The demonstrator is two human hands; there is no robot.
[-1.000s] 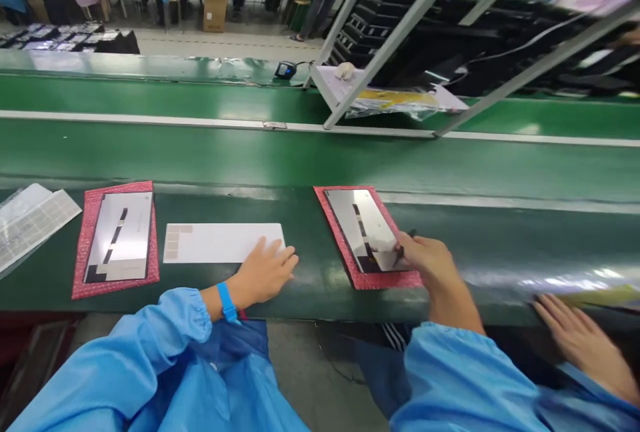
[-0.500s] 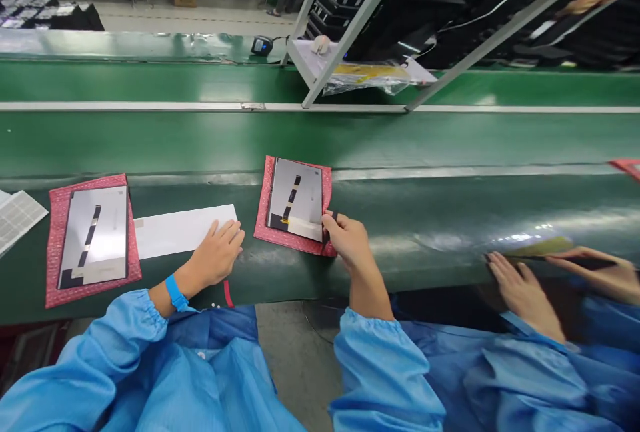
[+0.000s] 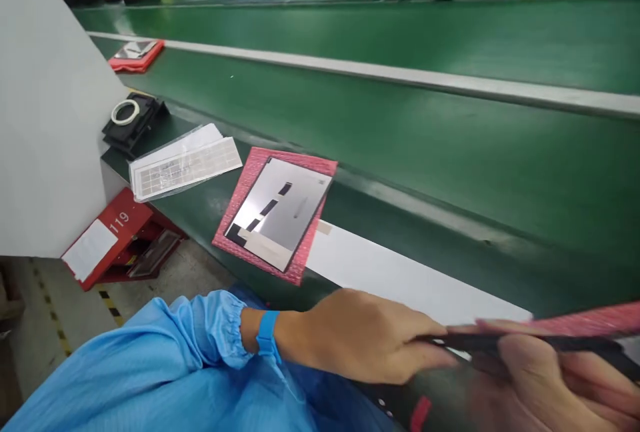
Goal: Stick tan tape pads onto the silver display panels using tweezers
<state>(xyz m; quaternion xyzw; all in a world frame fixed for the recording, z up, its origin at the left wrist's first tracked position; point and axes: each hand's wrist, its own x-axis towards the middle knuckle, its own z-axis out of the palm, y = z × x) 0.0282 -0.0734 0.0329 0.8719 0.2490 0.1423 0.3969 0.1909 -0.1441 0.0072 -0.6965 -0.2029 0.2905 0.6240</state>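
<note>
Well, our right hand [image 3: 543, 385] pinches the dark-edged display panel [image 3: 525, 343] at 3 o'clock (blurred, so probably a firm pinch), but we cannot tell whether the left hand [image 3: 360, 337] grips its edge; a slip could knock it against the desk [image 3: 395, 219].

Glossy green belt [image 3: 400, 132], rough pink foam pad [image 3: 240, 209], shiny glass-like panel [image 3: 285, 209], matt white sheet, probably paper [image 3: 400, 282]
</note>
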